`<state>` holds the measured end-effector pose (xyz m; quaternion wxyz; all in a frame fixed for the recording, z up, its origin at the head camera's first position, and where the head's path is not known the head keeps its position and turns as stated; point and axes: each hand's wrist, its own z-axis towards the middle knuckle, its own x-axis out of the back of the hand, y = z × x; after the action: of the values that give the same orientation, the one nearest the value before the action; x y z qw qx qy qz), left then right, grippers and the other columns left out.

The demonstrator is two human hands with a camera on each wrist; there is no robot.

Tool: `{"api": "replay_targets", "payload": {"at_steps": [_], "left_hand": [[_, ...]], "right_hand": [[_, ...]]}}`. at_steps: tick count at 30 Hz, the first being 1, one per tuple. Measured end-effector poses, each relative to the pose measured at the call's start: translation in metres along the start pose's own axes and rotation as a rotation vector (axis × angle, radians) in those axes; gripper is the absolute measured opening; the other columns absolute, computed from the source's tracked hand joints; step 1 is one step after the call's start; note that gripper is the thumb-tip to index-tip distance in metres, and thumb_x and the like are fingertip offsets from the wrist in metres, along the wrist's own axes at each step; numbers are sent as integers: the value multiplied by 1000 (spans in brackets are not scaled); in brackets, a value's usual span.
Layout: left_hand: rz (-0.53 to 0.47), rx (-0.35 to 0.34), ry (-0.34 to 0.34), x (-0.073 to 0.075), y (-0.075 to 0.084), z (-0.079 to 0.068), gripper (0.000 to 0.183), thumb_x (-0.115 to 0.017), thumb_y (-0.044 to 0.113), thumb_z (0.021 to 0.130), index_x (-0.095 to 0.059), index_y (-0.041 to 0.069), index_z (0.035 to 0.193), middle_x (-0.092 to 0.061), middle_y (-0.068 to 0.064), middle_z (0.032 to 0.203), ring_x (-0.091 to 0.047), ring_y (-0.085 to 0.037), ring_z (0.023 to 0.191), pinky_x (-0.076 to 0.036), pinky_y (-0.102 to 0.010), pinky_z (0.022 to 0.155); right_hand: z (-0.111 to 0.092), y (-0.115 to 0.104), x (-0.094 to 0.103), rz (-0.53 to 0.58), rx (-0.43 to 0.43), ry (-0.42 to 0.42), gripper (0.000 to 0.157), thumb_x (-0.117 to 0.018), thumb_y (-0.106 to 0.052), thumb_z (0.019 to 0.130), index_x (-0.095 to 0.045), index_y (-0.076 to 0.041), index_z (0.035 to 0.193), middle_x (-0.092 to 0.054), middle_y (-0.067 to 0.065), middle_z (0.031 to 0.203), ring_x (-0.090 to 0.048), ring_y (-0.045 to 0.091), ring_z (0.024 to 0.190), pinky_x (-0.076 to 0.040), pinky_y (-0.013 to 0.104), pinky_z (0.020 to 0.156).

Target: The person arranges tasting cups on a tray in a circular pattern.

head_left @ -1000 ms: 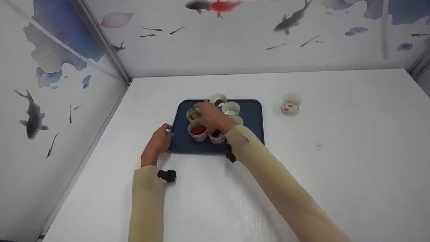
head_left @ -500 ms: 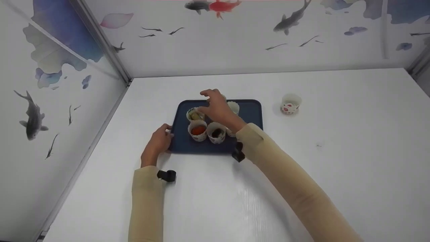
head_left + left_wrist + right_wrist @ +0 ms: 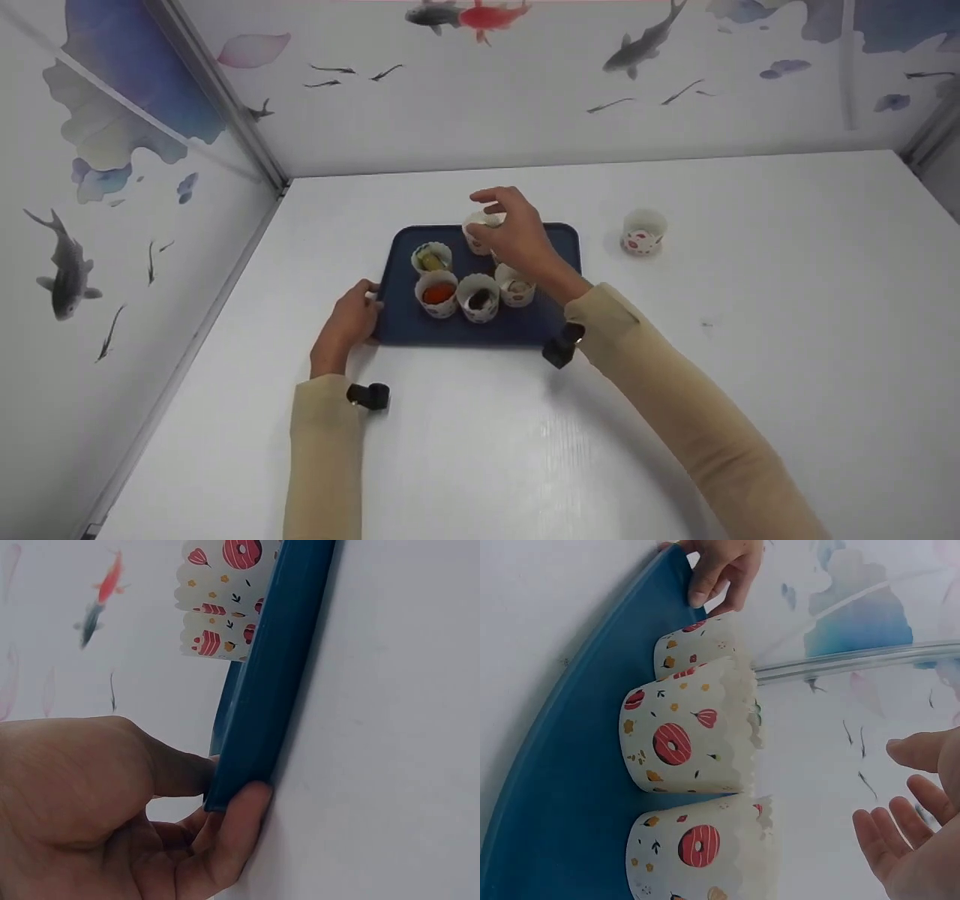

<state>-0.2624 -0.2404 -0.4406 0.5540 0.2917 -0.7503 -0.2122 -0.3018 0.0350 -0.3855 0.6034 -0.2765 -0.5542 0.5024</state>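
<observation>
My left hand [image 3: 351,319] pinches the left edge of a dark blue tray [image 3: 397,315], thumb above and fingers curled under the rim in the left wrist view. Several scalloped paper baking cups stand on the tray. One has yellow-green pieces [image 3: 431,259], one something orange-red [image 3: 438,293], one something dark [image 3: 480,298], and one something pale [image 3: 516,288]. My right hand [image 3: 519,236] hovers over the back right of the tray with loosely bent fingers and nothing in it. It partly covers a back cup [image 3: 474,238] and hides the tray area behind it.
Another paper cup [image 3: 643,232] with red prints stands alone on the white table [image 3: 750,390], right of the tray. White walls [image 3: 525,127] with painted fish rise at the back and left. Each wrist carries a small black camera [image 3: 369,396].
My right hand has drawn right from the cup with yellow-green pieces, across the back of the tray, uncovering the front cups. My left hand keeps its hold on the tray.
</observation>
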Motion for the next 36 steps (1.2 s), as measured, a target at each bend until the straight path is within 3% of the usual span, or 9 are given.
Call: {"api": "replay_targets", "payload": {"at_steps": [5, 9, 17, 22, 28, 36], "left_hand": [[-7, -19, 8, 0, -2, 0, 41, -38, 11, 108, -38, 3, 148, -57, -27, 133, -67, -33, 103, -61, -29, 65], [-11, -15, 5, 0, -3, 0, 41, -37, 11, 108, -38, 3, 148, -57, -27, 133, -66, -33, 104, -61, -29, 66], [-7, -5, 5, 0, -1, 0, 41, -36, 12, 108, -37, 2, 148, -55, -27, 136, -65, -37, 110, -62, -30, 68], [5, -6, 13, -1, -1, 0, 41, -37, 13, 108, -38, 3, 148, -55, -27, 137, -65, -36, 111, -61, -30, 69], [-5, 3, 6, -1, -1, 0, 41, -37, 12, 109, -37, 3, 149, -55, -27, 137, -64, -37, 114, -62, -31, 71], [-5, 3, 5, 1, 0, 0, 40, -37, 13, 109, -38, 3, 148, -55, -25, 134, -64, -33, 107, -60, -30, 68]], "right_hand": [[-6, 3, 17, -22, 7, 54, 44, -70, -15, 95, -57, -9, 136, -53, 10, 140, -53, 27, 130, -51, 38, 105], [-10, 9, 32, -32, 7, 88, 46, -72, -14, 93, -57, -7, 136, -54, 12, 140, -53, 28, 130, -50, 40, 105], [-23, 21, 61, -70, 28, 53, 48, -72, -13, 93, -56, -10, 138, -51, 10, 142, -48, 28, 136, -49, 43, 108], [-31, 27, 76, -142, 42, 79, 49, -71, -10, 93, -55, -10, 139, -51, 10, 142, -46, 28, 137, -47, 44, 110], [-35, 37, 92, -254, 118, 130, 46, -72, -7, 92, -58, -7, 136, -53, 13, 140, -48, 29, 135, -47, 47, 110], [-40, 54, 113, -321, 219, 196, 44, -72, -2, 90, -61, -3, 132, -55, 17, 138, -48, 31, 134, -45, 47, 112]]}}
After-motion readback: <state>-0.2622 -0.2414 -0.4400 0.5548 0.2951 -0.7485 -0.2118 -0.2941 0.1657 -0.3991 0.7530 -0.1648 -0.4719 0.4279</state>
